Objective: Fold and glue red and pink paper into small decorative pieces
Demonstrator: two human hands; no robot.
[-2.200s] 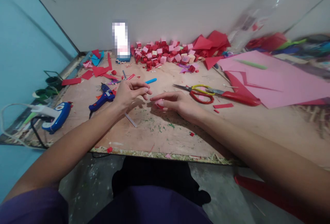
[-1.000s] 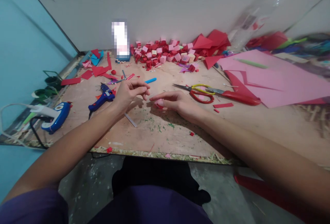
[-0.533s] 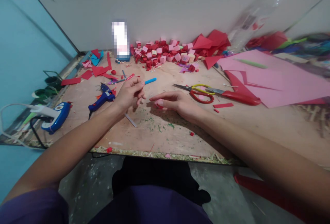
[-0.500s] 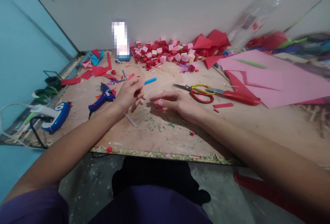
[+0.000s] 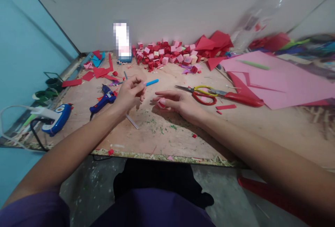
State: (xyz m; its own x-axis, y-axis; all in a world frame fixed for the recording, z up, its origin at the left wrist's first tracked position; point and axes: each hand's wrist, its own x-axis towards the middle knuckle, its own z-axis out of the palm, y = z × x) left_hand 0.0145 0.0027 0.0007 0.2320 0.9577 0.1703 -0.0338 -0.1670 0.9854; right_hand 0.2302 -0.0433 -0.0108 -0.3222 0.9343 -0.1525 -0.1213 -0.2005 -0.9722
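Observation:
My left hand (image 5: 133,91) is over the middle of the table with its fingers curled and thumb against forefinger. A slim blue pen-like stick (image 5: 152,82) juts from that pinch towards the right; its other end is hidden by the hand. To the right, my right hand (image 5: 180,103) rests low at the tabletop, thumb and fingers closed on a small pink and red folded paper cube (image 5: 161,103). The hands are apart. Scissors (image 5: 196,91) with yellow and red handles lie beyond my right hand, crossing near a red-handled cutter (image 5: 239,98).
Many pink and red paper cubes (image 5: 165,59) are heaped by the wall, beside a bright phone (image 5: 122,40). A blue glue gun (image 5: 106,98) and a power strip (image 5: 58,119) lie left. Pink sheets (image 5: 282,77) and a clear bottle (image 5: 259,17) are right.
My left thumb and fingers have drawn closer together. My right hand has shifted slightly right, and more of the paper cube's red and pink sides shows.

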